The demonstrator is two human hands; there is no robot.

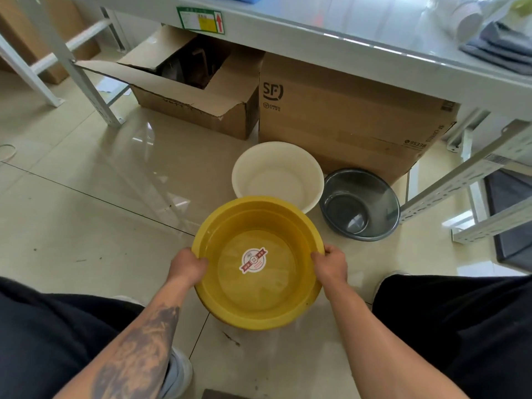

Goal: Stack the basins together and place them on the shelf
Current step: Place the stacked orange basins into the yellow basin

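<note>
A yellow basin (259,300) with a round sticker on its bottom is held over the floor, in front of me. My left hand (187,264) grips its left rim and my right hand (331,263) grips its right rim. Just beyond it a white basin (276,174) sits on the tiles, its near edge hidden by the yellow one. A dark grey translucent basin (359,204) rests on the floor to the right of the white one. The white metal shelf (345,38) runs across the top of the view.
Under the shelf stand an open cardboard box (195,93) and a closed cardboard box (345,116). Folded grey cloth (501,50) lies on the shelf at the right. Perforated shelf rails (466,182) slant at the right. My knees frame the lower view.
</note>
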